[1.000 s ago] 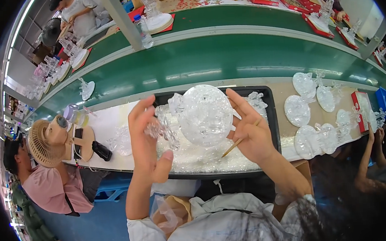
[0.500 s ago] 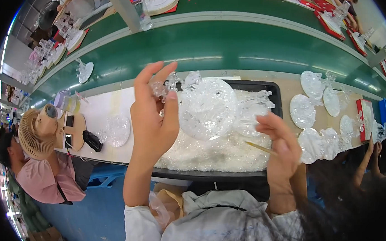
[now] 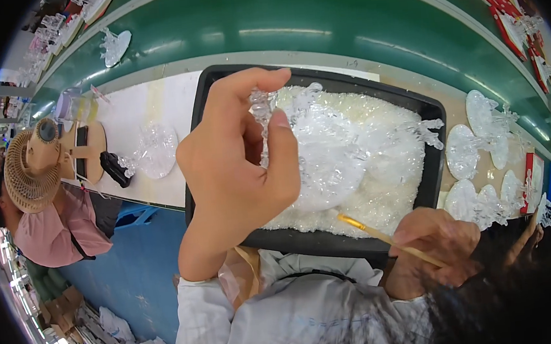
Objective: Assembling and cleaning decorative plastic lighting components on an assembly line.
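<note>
My left hand (image 3: pixel 238 155) pinches the clear plastic figure on a round, glitter-coated white disc (image 3: pixel 330 167) between thumb and fingers. The disc is tilted over a black tray (image 3: pixel 332 237) of sparkling white granules (image 3: pixel 381 199); whether it touches them I cannot tell. Another clear figure (image 3: pixel 426 131) lies at the tray's right side, its base partly hidden behind the held disc. In my right hand (image 3: pixel 439 240), low by the tray's near right corner, is a thin paintbrush (image 3: pixel 387 235) with a gold ferrule, pointing up and left.
A similar disc with a figure (image 3: pixel 157 152) lies on the table at left, beside a black object (image 3: pixel 115 170) and a fan (image 3: pixel 32 168). Several finished-looking discs (image 3: pixel 461 151) stand at right near a red box (image 3: pixel 533 177). Behind runs a green conveyor (image 3: pixel 277 23). Someone in pink (image 3: pixel 60 231) sits at left.
The view has shifted and turned. My left hand has tilted the disc, still pinched by its figure. My right hand has drawn back toward me, away from the disc, still holding the brush.
</note>
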The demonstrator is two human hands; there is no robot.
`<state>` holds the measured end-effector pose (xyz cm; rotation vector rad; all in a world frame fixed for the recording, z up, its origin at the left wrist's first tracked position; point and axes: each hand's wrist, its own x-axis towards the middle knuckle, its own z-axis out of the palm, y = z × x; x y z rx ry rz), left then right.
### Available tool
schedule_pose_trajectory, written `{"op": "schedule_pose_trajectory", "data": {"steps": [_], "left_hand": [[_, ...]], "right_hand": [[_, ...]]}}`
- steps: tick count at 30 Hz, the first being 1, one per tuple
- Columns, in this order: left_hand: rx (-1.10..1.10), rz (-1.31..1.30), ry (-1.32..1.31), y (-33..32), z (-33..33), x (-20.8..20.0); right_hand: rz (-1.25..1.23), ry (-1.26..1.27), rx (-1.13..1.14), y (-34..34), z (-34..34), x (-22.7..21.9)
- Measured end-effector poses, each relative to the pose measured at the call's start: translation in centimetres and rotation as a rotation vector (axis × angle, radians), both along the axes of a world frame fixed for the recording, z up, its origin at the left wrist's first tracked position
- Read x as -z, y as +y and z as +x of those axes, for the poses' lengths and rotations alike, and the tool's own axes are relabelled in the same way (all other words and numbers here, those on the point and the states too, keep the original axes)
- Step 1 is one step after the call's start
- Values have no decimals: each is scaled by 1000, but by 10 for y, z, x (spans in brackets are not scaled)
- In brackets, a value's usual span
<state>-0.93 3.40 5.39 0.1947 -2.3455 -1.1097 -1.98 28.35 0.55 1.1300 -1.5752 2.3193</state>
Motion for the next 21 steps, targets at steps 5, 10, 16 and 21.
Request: {"op": "schedule_pose_trajectory", "data": {"steps": [5,10,16,21], "left_hand": [[35,-65,49,6,0,-3],[23,-36,73,11,3,2],[16,-24,93,16,5,0],[33,-13,169,14,1,7]], "right_hand": [[47,-44,-88,-9,-3,-8],[179,-63,15,-16,7,-7],[370,107,-25,-20,-5,-18],[326,146,3,-22,-7,-13]]}}
